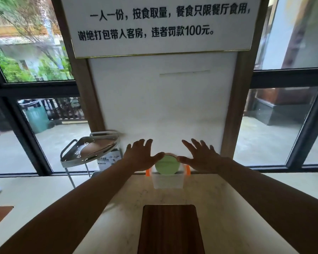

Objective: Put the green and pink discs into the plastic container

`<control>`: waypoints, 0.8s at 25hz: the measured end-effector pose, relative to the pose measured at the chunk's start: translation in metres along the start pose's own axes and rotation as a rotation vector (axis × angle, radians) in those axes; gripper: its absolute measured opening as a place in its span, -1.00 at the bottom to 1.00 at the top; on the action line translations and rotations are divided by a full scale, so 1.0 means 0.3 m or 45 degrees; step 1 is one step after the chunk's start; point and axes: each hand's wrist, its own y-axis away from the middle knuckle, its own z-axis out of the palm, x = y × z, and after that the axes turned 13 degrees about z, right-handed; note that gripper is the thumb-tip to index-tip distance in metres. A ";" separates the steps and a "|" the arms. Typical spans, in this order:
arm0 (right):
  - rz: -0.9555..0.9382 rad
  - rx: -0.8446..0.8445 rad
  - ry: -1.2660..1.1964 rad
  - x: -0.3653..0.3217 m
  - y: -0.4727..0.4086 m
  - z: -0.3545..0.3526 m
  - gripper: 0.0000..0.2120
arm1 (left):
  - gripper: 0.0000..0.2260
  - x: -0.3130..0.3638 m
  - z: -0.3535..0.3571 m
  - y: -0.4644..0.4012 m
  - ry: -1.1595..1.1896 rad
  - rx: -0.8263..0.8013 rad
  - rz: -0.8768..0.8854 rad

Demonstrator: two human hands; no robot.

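A green disc [167, 165] stands on edge in the clear plastic container [167, 181], which has orange side clips and sits at the far edge of the marble table. A thin pink rim [170, 154] of another disc shows just behind the green one. My left hand [141, 156] is at the disc's left, thumb touching its upper left edge, fingers spread. My right hand [200, 156] mirrors it on the right, thumb against the upper right edge. Both hands pinch the discs between the thumbs.
A dark wooden board [170, 230] lies on the marble table [218, 202] near me. A white rack [89, 150] holding a brownish round item stands to the left. A white wall panel with a sign [160, 24] rises behind the container, windows on both sides.
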 end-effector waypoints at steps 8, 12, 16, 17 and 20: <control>-0.003 -0.007 0.052 -0.023 0.100 -0.068 0.02 | -0.21 -0.001 -0.060 0.103 -0.034 0.046 -0.015; 0.001 0.006 0.063 -0.033 0.117 -0.086 0.03 | -0.22 -0.007 -0.082 0.115 -0.039 0.067 -0.032; -0.007 -0.001 0.091 -0.028 0.130 -0.108 0.02 | -0.21 -0.004 -0.107 0.118 -0.062 0.093 -0.025; -0.007 -0.007 0.092 -0.027 0.133 -0.118 0.01 | -0.20 -0.004 -0.115 0.118 -0.058 0.091 -0.027; 0.002 0.015 0.070 -0.035 0.136 -0.170 -0.01 | -0.16 -0.005 -0.155 0.113 -0.042 0.077 -0.044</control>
